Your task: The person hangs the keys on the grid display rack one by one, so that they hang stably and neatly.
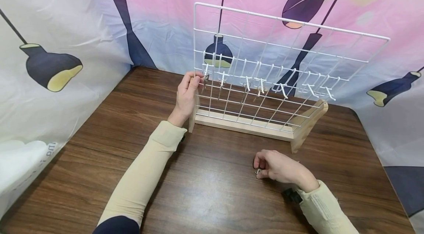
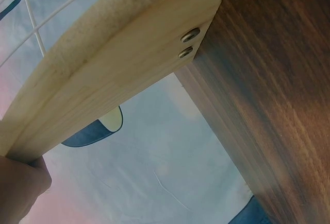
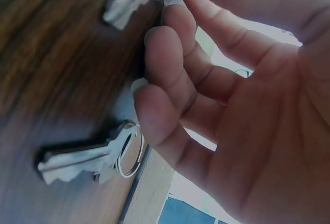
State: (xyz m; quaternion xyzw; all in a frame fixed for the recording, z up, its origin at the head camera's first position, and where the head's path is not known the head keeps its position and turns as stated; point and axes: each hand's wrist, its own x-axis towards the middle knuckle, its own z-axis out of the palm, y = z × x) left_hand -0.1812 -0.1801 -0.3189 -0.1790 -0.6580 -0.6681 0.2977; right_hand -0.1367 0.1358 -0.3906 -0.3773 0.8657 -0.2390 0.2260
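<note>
The white wire grid rack (image 1: 243,90) stands in a wooden base, with several keys (image 1: 244,92) hanging from its white hooks. My left hand (image 1: 186,96) grips the rack's left edge at the wooden side piece (image 2: 103,64), thumb in front. Low over the table, my right hand (image 1: 281,167) pinches a key by its ring (image 1: 257,171) between thumb and forefinger; the key's toothed blade (image 3: 131,5) shows in the right wrist view. Another key (image 3: 82,162) with a ring lies on the table near the curled lower fingers, mostly hidden behind the hand in the head view.
The brown wood-grain table (image 1: 205,190) carries everything. At the rack's right end stands a wooden side support (image 1: 308,123). Several hooks (image 1: 309,88) on the right part of the rack hold no keys. A printed curtain (image 1: 159,17) surrounds the table's back and sides.
</note>
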